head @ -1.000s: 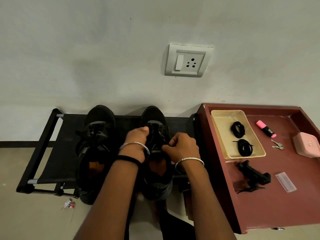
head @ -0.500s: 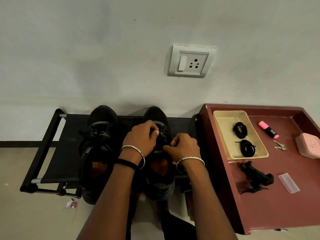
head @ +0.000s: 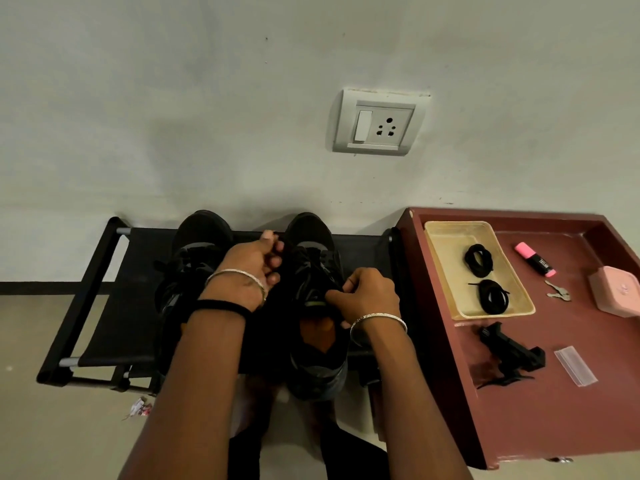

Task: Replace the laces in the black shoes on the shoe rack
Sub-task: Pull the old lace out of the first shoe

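Note:
Two black shoes stand side by side on a black shoe rack (head: 104, 271), toes to the wall. The left shoe (head: 197, 244) is partly hidden by my forearm. My left hand (head: 252, 265) is raised beside the right shoe (head: 311, 237), fingers curled around a black lace near the toe end. My right hand (head: 367, 296) pinches the tongue or lace at the right shoe's throat; which one is too dark to tell. Two coiled black laces (head: 479, 259) (head: 493, 296) lie in a cream tray (head: 446, 244).
A maroon table (head: 519, 410) stands to the right of the rack. It carries the tray, a pink highlighter (head: 535, 259), keys (head: 557, 294), a pink box (head: 616, 294), a black clip-like tool (head: 509, 355) and a clear plastic strip (head: 575, 365). A wall socket (head: 379, 124) is above. Litter (head: 140, 408) lies on the floor.
My left hand has lifted up and left, away from the right shoe's laces, drawing lace with it. My right hand has stayed at the shoe's throat.

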